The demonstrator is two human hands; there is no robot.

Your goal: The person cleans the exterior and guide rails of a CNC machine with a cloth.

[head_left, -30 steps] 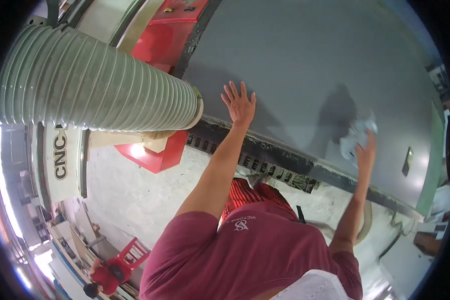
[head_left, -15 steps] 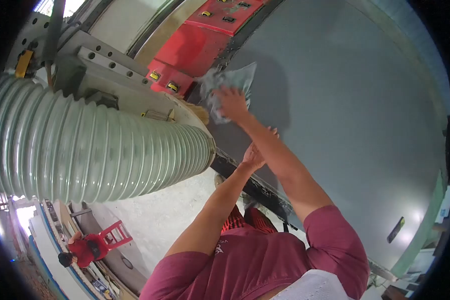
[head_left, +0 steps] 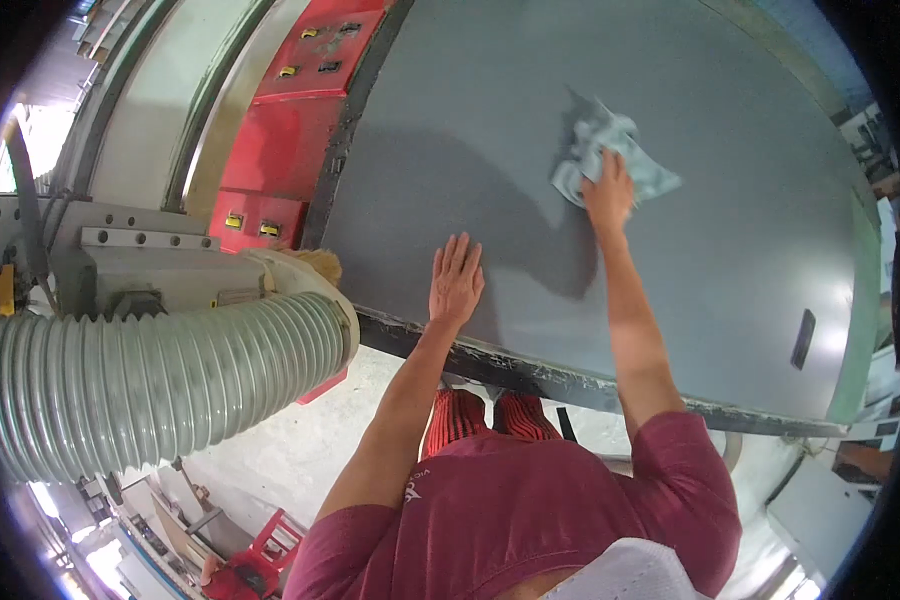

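Seen from above, through a camera worn on the head, a person in a maroon shirt [head_left: 520,500] and red-and-black striped trousers [head_left: 457,415] leans over a broad, smooth grey panel [head_left: 730,220]. The right hand [head_left: 608,190], arm stretched forward, grips a crumpled pale grey-blue cloth [head_left: 602,130], its fingers bent over the fabric. The cloth lies bunched on the upper middle part of the panel, one pointed corner spreading out to the right and a dark shadow beside it. The left hand [head_left: 455,285] is open and holds nothing; it rests palm down on the panel, fingers extended and close together, near the edge closest to the body and well apart from the cloth. A dark, narrow oblong [head_left: 803,340] shows on the panel's right side, near a green strip [head_left: 863,300] along its border. A black, scuffed edge [head_left: 570,385] runs along the near side. Left of the panel are red machine parts [head_left: 280,150] with small yellow and black fittings, and below them a thick, ribbed, translucent hose [head_left: 160,385]. At lower left, partly cut off, a person in red [head_left: 235,580] is beside a red chair [head_left: 275,540].
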